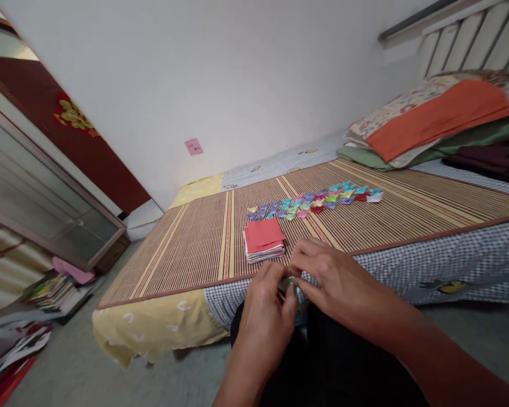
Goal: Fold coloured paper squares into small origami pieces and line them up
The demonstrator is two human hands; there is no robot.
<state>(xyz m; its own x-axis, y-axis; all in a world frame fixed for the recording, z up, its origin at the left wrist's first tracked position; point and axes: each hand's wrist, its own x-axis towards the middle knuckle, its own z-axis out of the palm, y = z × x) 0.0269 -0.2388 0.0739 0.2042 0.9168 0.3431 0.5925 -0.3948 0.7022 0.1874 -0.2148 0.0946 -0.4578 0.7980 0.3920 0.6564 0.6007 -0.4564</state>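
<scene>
Close together at the bed's front edge, my left hand and my right hand pinch a small pale green piece of paper between their fingertips. Fingers cover most of it, so its shape is hard to make out. Just beyond my hands, a stack of square paper sheets with red on top lies on the striped mat. Behind the stack, several small folded paper pieces in many colours stand in slanting rows.
Folded bedding is piled at the right, with dark cloth beside it. A pink note is on the wall. At the left are a glass-panelled door and books near the floor.
</scene>
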